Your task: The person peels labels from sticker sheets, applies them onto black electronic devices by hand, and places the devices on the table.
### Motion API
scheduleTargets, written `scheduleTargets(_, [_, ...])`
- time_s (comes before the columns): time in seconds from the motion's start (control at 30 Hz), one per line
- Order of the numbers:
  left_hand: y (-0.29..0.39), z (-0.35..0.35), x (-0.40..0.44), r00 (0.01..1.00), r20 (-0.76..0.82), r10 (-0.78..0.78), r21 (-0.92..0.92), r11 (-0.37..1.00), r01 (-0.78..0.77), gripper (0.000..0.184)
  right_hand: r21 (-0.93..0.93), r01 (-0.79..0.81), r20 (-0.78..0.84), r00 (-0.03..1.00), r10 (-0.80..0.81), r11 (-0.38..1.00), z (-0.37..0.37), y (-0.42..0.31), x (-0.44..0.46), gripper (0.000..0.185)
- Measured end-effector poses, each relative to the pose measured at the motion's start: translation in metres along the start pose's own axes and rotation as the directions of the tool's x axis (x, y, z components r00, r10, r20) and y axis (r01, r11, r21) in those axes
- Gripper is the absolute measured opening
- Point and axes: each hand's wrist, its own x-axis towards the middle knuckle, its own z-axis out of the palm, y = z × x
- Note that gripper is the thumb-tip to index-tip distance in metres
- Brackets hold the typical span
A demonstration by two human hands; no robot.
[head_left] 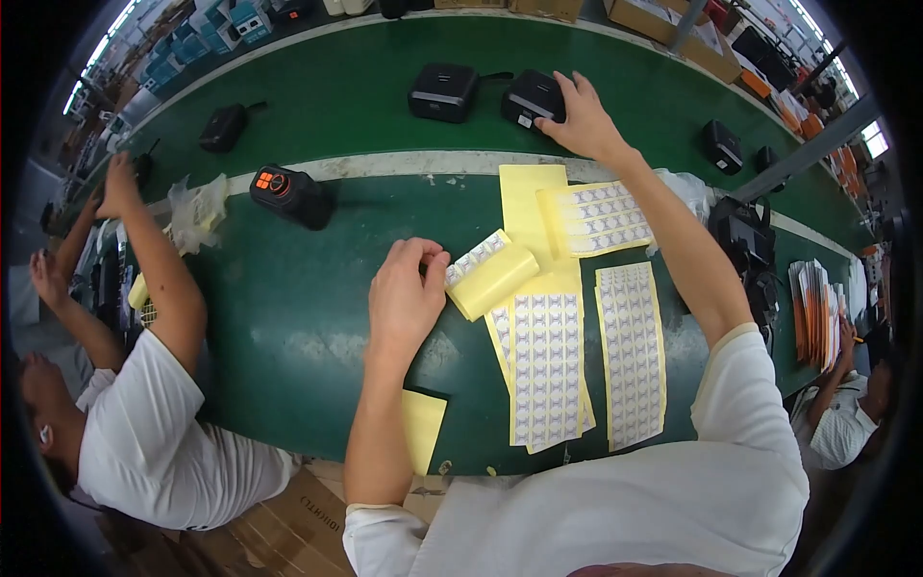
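My left hand (410, 293) pinches the edge of a curled sticker sheet (495, 277), whose yellow backing is folded over the printed labels. My right hand (588, 123) reaches far across and grips a black box-shaped device (532, 99) with a small white label low on its side. Just left of it stands a similar black case (444, 92) with a strap. Below the curled sheet lie stacked label sheets (545, 361), with another label sheet (631, 356) to their right. More labels (604, 217) lie on yellow backing nearer my right forearm.
A black device with orange buttons (291, 196) stands left of centre on the green table (288, 317). A yellow sheet (421, 430) lies by my left forearm. Co-workers sit on both sides; the left one's arm (163, 255) reaches forward. Other black devices (223, 127) sit on the green strip.
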Motion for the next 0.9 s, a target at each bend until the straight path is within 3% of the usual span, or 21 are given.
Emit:
scheduleTargets(0.03, [0.007, -0.003, -0.001, 1.000, 0.003, -0.001, -0.003, 1.000, 0.001, 0.015, -0.245, 0.119, -0.145, 0.977, -0.158, 0.962, -0.001, -0.010, -0.006, 0.068])
scheduleTargets(0.07, [0.014, -0.006, -0.003, 0.997, 0.056, -0.054, 0.034, 0.998, 0.052, 0.015, -0.248, 0.114, -0.143, 0.978, -0.152, 0.962, -0.003, -0.019, -0.012, 0.068])
scheduleTargets(0.13, [0.016, -0.006, -0.004, 0.988, 0.116, -0.103, 0.077, 0.993, 0.094, 0.016, 0.168, 0.394, -0.062, 0.919, -0.389, 0.904, -0.021, -0.054, -0.022, 0.051])
scheduleTargets(0.2, [0.010, -0.006, -0.004, 0.983, 0.148, -0.108, 0.026, 0.994, 0.105, 0.016, 0.385, 0.384, 0.120, 0.881, -0.458, 0.839, -0.028, -0.078, -0.037, 0.040])
scheduleTargets(0.23, [0.006, -0.005, -0.003, 0.983, 0.153, -0.106, 0.028, 0.994, 0.103, 0.016, 0.431, 0.312, 0.227, 0.871, -0.436, 0.847, -0.031, -0.090, -0.043, 0.036])
scheduleTargets(0.27, [0.002, -0.003, -0.002, 0.988, 0.131, -0.084, 0.007, 0.996, 0.084, 0.015, 0.431, 0.310, 0.225, 0.873, -0.434, 0.848, -0.033, -0.096, -0.048, 0.036])
scheduleTargets(0.33, [0.000, -0.003, -0.001, 0.992, 0.104, -0.064, -0.011, 0.998, 0.065, 0.014, 0.520, 0.301, 0.391, 0.748, -0.537, 0.799, -0.035, -0.106, -0.056, 0.035])
scheduleTargets(0.5, [-0.002, -0.001, -0.002, 0.999, 0.044, 0.008, 0.091, 0.996, -0.012, 0.012, 0.555, 0.427, 0.370, 0.641, -0.672, 0.714, -0.020, -0.109, -0.069, 0.026])
scheduleTargets(0.63, [-0.002, 0.001, -0.002, 0.997, 0.038, 0.068, 0.191, 0.979, -0.074, 0.010, 0.514, 0.472, 0.411, 0.597, -0.689, 0.716, -0.020, -0.108, -0.074, 0.025])
scheduleTargets(0.73, [-0.006, 0.002, 0.000, 0.993, -0.040, 0.107, 0.148, 0.984, -0.100, 0.008, 0.472, 0.498, 0.406, 0.609, -0.681, 0.727, -0.015, -0.106, -0.075, 0.023])
scheduleTargets(0.8, [-0.012, 0.003, 0.002, 0.997, -0.082, -0.013, -0.044, 0.999, 0.009, 0.005, 0.459, 0.492, 0.398, 0.630, -0.666, 0.740, -0.013, -0.106, -0.076, 0.025])
scheduleTargets(0.83, [-0.012, 0.002, 0.003, 0.996, -0.084, -0.012, -0.044, 0.999, 0.008, 0.005, 0.458, 0.494, 0.397, 0.630, -0.667, 0.739, -0.016, -0.106, -0.074, 0.025])
scheduleTargets(0.9, [-0.011, 0.001, 0.004, 0.991, -0.102, -0.089, -0.186, 0.980, 0.069, 0.007, 0.515, 0.379, 0.417, 0.673, -0.611, 0.769, -0.022, -0.105, -0.067, 0.031])
